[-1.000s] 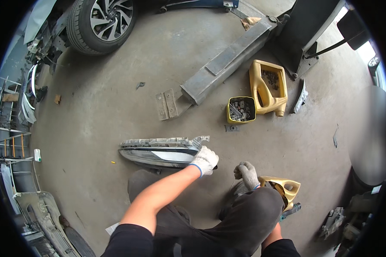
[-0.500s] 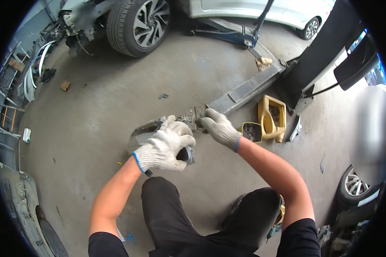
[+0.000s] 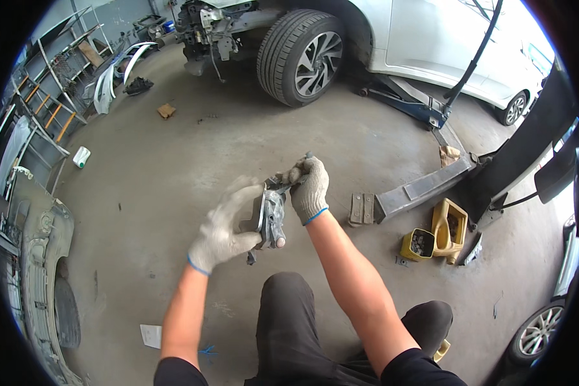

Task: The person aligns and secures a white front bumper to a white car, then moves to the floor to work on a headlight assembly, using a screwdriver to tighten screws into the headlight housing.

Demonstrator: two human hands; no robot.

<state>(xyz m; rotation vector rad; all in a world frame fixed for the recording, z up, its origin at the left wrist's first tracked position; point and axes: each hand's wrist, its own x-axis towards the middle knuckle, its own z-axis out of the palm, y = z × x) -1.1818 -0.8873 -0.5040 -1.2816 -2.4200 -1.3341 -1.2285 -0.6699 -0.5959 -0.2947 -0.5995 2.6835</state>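
Both hands wear cream knitted gloves with blue cuffs. My right hand [image 3: 310,190] grips the upper end of a grey headlamp assembly [image 3: 272,219], seen nearly end-on in front of my knees, with brackets and fittings facing me. My left hand [image 3: 220,226] is motion-blurred at the assembly's left side, fingers stretched out and thumb close against it; whether it touches cannot be made out. The assembly's far part is largely hidden behind its near end and my fingers.
A white car [image 3: 431,38] with stripped front stands ahead, a jack [image 3: 405,106] beside it. Right: a lift arm [image 3: 418,188], cut yellow containers [image 3: 418,244] of small parts and a loose wheel [image 3: 537,331]. Left: racks [image 3: 48,112] and a bumper cover [image 3: 42,231].
The headlamp assembly has come up from the floor and turned from sideways to end-on. My right hand has moved onto it; my left hand has shifted leftward. The view has tilted up toward the car.
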